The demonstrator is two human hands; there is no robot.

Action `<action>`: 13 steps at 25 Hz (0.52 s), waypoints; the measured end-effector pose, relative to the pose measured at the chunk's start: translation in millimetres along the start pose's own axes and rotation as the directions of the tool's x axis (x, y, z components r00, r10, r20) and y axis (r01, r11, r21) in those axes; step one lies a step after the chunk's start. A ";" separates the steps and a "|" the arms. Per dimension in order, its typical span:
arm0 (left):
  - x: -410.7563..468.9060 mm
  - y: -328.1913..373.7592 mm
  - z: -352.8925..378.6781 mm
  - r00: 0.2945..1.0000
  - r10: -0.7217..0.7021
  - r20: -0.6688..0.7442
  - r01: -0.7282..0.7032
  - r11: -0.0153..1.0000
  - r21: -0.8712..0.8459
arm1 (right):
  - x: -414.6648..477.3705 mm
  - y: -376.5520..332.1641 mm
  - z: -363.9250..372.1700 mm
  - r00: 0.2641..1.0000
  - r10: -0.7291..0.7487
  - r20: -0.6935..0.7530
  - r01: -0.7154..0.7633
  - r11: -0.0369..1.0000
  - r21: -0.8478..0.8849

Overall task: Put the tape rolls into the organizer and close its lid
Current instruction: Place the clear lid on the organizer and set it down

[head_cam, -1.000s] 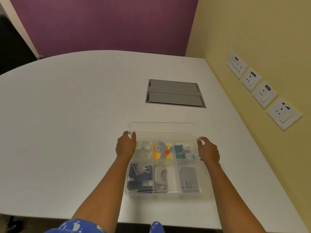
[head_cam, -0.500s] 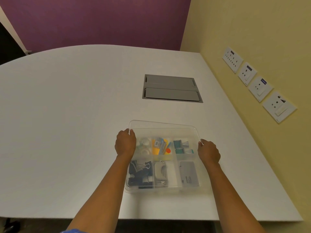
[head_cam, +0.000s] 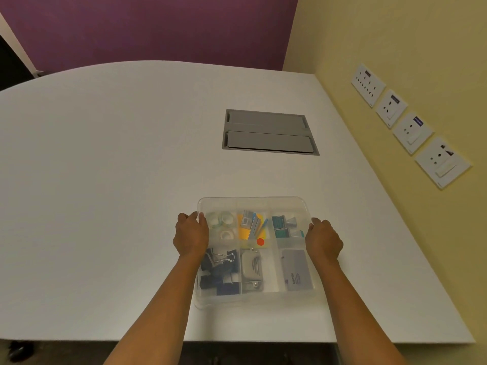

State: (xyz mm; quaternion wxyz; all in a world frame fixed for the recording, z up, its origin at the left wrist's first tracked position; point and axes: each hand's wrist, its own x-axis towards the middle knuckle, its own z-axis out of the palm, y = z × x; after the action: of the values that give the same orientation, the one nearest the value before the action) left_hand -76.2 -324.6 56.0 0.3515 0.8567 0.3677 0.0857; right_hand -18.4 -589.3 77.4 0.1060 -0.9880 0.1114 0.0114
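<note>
item: clear lid, over organizer at near table edge, tape rolls in far-left compartment. left hand and right hand each curl closed on a lid side edge, equally near; lid's far edge appears slightly raised, so pressing down seems next.

– Her left hand is covering the organizer's left wall; are you seeing that edge?
– No, and the clear lid is hazing the tape rolls; I'm not making out how many
</note>
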 end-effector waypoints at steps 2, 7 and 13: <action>1.8 1.2 1.5 1.000 -0.027 -0.001 0.027 1.000 -0.010 | 1.6 0.1 2.5 1.000 0.002 0.002 -0.002 1.000 0.031; 9.6 2.9 7.0 0.997 -0.074 0.039 0.076 0.996 -0.051 | 17.2 -5.4 0.6 1.000 0.006 0.001 -0.006 0.992 0.125; 27.4 10.3 16.2 0.989 -0.115 0.089 0.131 0.972 -0.193 | 48.5 -19.7 4.4 0.985 0.091 0.146 -0.154 0.844 0.514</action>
State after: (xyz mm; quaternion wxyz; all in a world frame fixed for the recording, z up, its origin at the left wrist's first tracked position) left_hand -44.1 -319.4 47.7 0.4538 0.7956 0.3957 0.0667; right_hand 33.3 -580.2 74.9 0.3762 -0.9103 0.1669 0.0445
